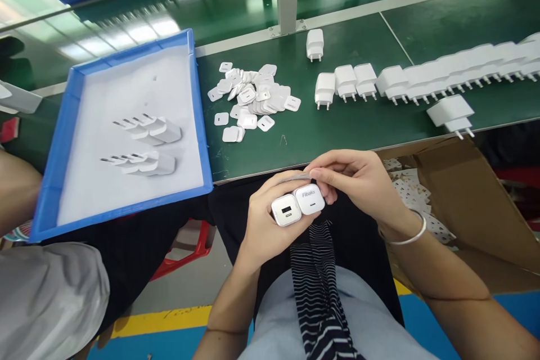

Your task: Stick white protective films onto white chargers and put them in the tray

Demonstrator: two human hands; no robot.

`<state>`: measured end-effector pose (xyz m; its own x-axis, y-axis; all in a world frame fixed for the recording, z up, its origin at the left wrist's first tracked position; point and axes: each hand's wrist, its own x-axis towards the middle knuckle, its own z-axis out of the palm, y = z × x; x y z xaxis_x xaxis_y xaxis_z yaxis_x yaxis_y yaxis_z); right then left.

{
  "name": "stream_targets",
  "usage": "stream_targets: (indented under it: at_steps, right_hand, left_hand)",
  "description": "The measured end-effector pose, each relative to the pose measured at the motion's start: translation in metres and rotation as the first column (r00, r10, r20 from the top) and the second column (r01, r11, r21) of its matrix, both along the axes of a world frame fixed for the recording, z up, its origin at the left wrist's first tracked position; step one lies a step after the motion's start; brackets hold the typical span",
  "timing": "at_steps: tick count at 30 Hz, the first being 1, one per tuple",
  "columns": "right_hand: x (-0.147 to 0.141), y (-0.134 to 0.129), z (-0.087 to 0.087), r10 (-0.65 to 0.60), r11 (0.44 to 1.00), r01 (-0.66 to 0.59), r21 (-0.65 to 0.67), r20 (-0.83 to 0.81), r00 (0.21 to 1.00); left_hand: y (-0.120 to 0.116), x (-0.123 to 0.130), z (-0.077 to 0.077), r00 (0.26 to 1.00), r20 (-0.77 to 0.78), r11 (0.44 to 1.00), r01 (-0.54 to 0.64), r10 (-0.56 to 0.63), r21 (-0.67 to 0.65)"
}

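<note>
My left hand (268, 211) is wrapped around two white charger plugs lying side by side, their port ends facing up. The left charger (286, 211) shows a dark USB slot and a smaller slot. Grey lettering and one small slot mark the top of the right charger (309, 199). Above them, my right hand (354, 180) has thumb and finger pinched on the end of a thin pale piece (295, 177), seen edge-on along my left fingers. Its shape is hard to make out. On the green bench, a heap of small white cover plates (257, 95) lies beyond my hands.
A blue-rimmed tray (202, 124) at left holds several chargers (152, 163). White chargers (455, 73) stand in a row along the bench at right. A cardboard box (472, 197) with punched white sheets sits below right. Another person's arm (17, 191) is at far left.
</note>
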<state>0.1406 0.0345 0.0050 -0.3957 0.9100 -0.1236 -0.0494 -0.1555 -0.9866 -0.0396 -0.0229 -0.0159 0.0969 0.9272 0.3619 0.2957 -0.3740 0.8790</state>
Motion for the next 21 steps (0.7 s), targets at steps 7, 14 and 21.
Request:
stream_targets:
  at_steps: [7, 14, 21]
  right_hand:
    - [0.007, 0.003, 0.002, 0.077, 0.945, -0.091, -0.315, -0.057, 0.995]
    - [0.009, 0.006, -0.006, 0.137, 0.785, -0.268, -0.558, -0.266, 0.954]
    - [0.012, -0.016, -0.01, -0.041, 0.802, -0.194, -0.566, -0.375, 0.926]
  left_hand:
    - [0.001, -0.004, -0.019, 0.935, -0.342, 0.912, 0.054, 0.097, 0.407]
    - [0.002, -0.01, -0.021, 0.872, -0.483, 0.866, 0.18, 0.079, 0.466]
    - [0.003, -0.007, -0.028, 0.919, -0.368, 0.908, 0.029, 0.141, 0.419]
